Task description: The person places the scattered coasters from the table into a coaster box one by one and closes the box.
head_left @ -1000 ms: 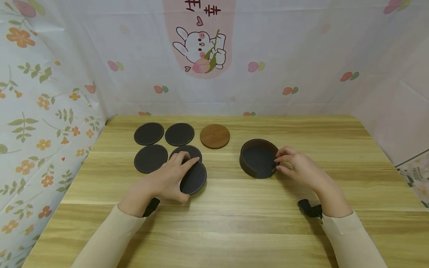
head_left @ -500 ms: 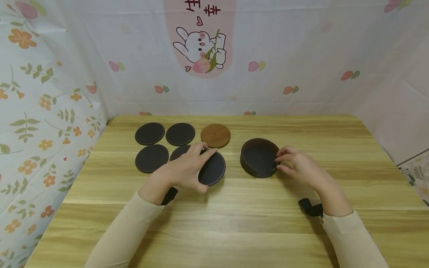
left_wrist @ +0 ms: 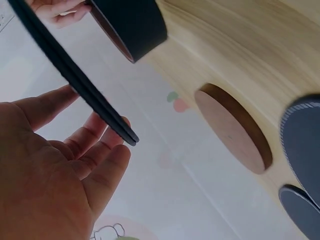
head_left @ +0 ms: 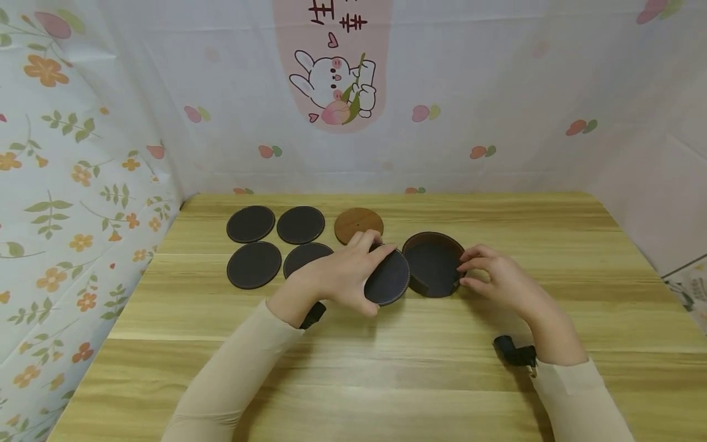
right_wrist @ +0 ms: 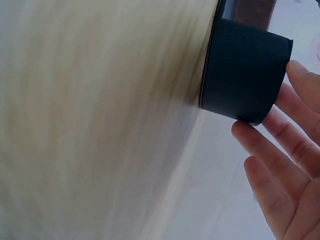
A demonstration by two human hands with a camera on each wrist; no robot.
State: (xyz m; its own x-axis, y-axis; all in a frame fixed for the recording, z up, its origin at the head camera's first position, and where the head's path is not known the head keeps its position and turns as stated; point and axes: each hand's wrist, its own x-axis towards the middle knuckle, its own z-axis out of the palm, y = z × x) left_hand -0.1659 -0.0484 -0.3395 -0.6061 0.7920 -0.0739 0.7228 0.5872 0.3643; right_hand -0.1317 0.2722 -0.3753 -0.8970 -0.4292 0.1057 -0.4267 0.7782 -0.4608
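My left hand point(head_left: 348, 273) grips black round coasters point(head_left: 389, 276) by the edge, thumb at the near side and fingers at the far side. Two thin layers show edge-on in the stacked coasters point(left_wrist: 75, 75) in the left wrist view. They are tilted above the table, at the left side of a round black coaster holder point(head_left: 433, 267) with a brown inner wall and a gap at its front. My right hand point(head_left: 494, 273) holds the holder's right wall with its fingertips. In the right wrist view, the thumb touches the rim of the holder point(right_wrist: 245, 72).
Several black coasters point(head_left: 254, 264) lie flat in two rows at the left of the wooden table point(head_left: 420, 380). A brown wooden disc point(head_left: 358, 224) lies behind my left hand. A patterned cloth point(head_left: 221, 73) hangs behind the table.
My left hand has carried the coasters rightward from over the near coaster row to beside the holder. My right hand stays at the holder, which has not moved.
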